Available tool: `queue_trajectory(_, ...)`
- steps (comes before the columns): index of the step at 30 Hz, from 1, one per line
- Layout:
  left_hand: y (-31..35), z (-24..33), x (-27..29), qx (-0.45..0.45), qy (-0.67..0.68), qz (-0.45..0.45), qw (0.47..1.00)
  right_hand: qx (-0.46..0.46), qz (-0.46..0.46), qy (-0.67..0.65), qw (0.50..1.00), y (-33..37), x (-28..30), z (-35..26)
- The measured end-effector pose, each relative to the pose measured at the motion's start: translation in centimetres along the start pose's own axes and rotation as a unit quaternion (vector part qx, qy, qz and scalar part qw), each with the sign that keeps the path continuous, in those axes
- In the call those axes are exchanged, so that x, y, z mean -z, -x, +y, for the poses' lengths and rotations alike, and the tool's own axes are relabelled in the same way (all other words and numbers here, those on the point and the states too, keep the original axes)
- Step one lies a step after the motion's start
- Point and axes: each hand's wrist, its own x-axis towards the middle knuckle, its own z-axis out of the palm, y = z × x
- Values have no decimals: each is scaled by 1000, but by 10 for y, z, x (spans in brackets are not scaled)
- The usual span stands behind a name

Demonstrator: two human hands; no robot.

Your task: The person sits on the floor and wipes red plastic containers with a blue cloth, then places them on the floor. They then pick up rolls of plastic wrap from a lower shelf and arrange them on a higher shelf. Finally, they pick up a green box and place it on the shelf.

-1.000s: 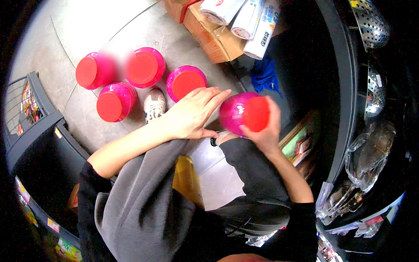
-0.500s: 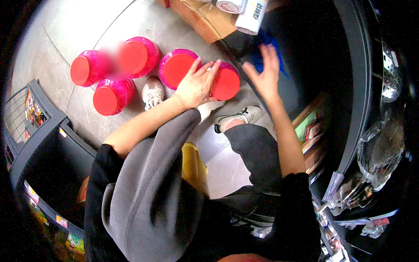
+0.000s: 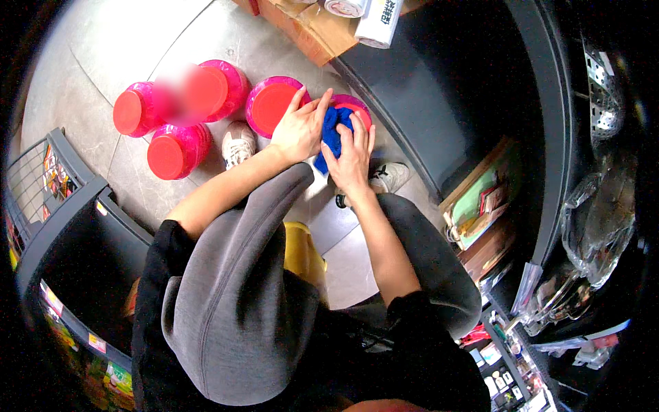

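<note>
My right hand (image 3: 353,154) grips a bunched blue cloth (image 3: 332,129) against the red lid of a pink jar (image 3: 361,110). The cloth and fingers hide most of that lid. My left hand (image 3: 299,134) lies along the jar's left side with its fingers stretched out and apart; whether it presses on the jar is hidden. Just left of it stands a second pink jar (image 3: 272,108) with a wide red lid, partly behind the fingers. Farther left are more red-lidded pink jars, among them one jar (image 3: 169,156) in front and another jar (image 3: 129,112) at the end.
A black shelf board (image 3: 439,103) lies to the right, with a cardboard box (image 3: 309,27) and a white roll-shaped package (image 3: 379,24) at its far end. Framed boards (image 3: 477,213) lean there. A black shelf unit (image 3: 75,240) is on the left. My shoes are by the jars.
My right hand has come left from the shelf, bringing the blue cloth onto the jar lid. My left hand stays beside the jar, its fingers slightly shifted.
</note>
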Motion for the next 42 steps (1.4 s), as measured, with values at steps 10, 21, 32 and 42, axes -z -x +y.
queue_trajectory(10,-3,2,5,19,36,-7,999,-154,78,-30,985,-19,-20,10)
queue_trajectory(21,-12,11,38,-53,216,36,974,-219,39,-225,949,-36,24,4)
queue_trajectory(32,25,-42,37,140,22,42,989,95,-5,83,992,-17,-14,11)
queue_trajectory(42,29,-52,29,118,43,51,991,-72,81,-58,992,4,-10,6)
